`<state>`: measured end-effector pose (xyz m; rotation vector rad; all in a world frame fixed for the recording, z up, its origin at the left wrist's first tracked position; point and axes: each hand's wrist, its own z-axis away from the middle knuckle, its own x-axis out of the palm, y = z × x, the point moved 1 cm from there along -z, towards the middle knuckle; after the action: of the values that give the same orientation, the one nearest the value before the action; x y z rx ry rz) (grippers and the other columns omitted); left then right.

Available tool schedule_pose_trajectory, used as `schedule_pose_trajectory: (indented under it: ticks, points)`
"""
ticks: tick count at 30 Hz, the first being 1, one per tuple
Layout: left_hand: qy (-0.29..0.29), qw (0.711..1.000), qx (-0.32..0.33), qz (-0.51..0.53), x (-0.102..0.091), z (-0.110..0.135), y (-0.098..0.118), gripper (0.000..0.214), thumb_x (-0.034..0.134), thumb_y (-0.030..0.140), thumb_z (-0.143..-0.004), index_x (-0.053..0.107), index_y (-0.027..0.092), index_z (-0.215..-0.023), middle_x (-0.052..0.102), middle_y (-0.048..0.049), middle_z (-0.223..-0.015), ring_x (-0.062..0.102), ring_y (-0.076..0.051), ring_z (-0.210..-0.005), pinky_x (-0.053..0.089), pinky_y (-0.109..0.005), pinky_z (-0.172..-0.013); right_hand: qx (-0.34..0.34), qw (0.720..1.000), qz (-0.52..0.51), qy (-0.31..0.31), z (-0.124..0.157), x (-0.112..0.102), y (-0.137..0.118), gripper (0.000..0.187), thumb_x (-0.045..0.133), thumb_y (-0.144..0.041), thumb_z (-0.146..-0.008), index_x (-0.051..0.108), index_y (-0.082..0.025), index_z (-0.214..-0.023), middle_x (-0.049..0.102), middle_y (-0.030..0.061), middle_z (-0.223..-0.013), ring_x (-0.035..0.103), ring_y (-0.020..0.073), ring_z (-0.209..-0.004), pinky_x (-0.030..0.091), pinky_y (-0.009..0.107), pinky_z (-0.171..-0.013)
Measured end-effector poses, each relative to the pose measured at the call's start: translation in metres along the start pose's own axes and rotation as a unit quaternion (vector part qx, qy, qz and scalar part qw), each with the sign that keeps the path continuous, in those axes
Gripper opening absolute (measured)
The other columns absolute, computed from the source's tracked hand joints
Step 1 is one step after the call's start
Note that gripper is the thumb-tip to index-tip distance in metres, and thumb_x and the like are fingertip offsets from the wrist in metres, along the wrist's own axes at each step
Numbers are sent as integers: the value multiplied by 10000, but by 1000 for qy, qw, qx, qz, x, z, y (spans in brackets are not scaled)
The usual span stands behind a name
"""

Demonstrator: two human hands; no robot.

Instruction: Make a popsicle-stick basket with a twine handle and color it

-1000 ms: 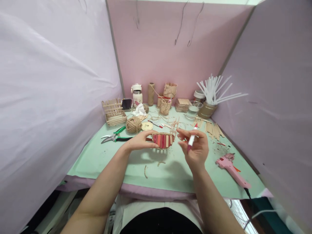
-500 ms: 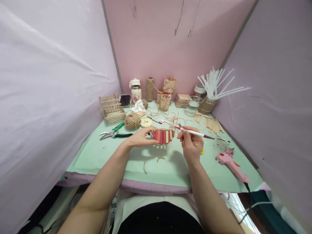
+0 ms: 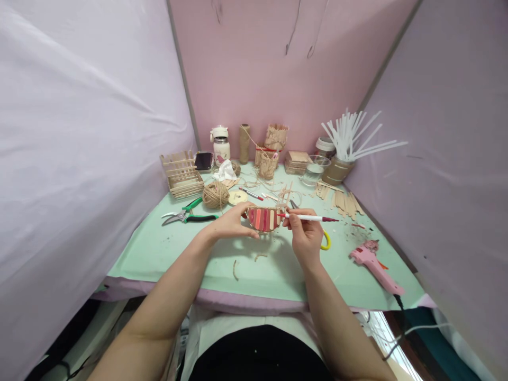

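Note:
A small rounded piece made of wooden craft sticks [image 3: 264, 219], striped in reds and bare wood with twine along its edge, is gripped at its left side by my left hand [image 3: 235, 221]. My right hand [image 3: 305, 233] is closed around a white marker pen [image 3: 311, 217] with dark red ends. The pen's red tip meets the right part of the striped piece, by the bare sticks. Beyond my right hand shows the yellow handle of scissors [image 3: 326, 240], partly hidden.
Green-handled pruning shears [image 3: 190, 217] and a twine ball [image 3: 215, 195] lie left. A pink glue gun [image 3: 377, 267] rests right, its cord over the edge. Behind stand a cup of water [image 3: 314, 172], a pot of white glue sticks [image 3: 337, 172] and loose craft sticks [image 3: 345, 202].
My right hand has moved left with the marker, bringing its tip from beside the striped piece onto it. The scissors' yellow handle shows more. My left hand keeps its hold.

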<state>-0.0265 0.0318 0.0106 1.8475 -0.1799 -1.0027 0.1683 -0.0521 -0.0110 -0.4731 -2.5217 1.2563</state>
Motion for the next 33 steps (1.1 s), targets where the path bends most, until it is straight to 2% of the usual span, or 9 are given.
schedule_pose_trajectory:
  ticks: [4,12,21,33]
  points:
    - [18,999,24,-25,3,-1,2,495,797,442,-645,608,144,-991,616,-74,-1026,575,-226,-943,453,-324,-825,-13,998,62,-7,2,-2,4,138,608,-355,-888,621,-221,-923,668,14,-742,646,183,-750,486,313,-621]
    - [13,999,23,-19,3,-1,4,346,770,409,-663,577,162,-809,560,8,-815,502,-158,-787,395,-260,-720,-7,996,85,-7,1,-1,1,116,585,-338,-897,584,-231,-941,660,0,-750,615,164,-677,482,324,-642]
    - [-6,999,14,30,3,-1,3,450,828,444,-587,574,162,-828,559,7,-847,519,-167,-823,403,-265,-751,-8,995,94,-13,0,0,-2,103,569,-316,-894,571,-217,-869,628,-2,-738,593,151,-667,474,315,-662]
    - [-5,1000,5,14,2,-1,7,486,825,509,-566,568,161,-788,511,24,-779,469,-153,-769,359,-253,-689,-49,992,112,-16,0,-2,-1,16,589,-232,-844,596,-220,-851,614,-3,-768,592,155,-707,472,300,-670]
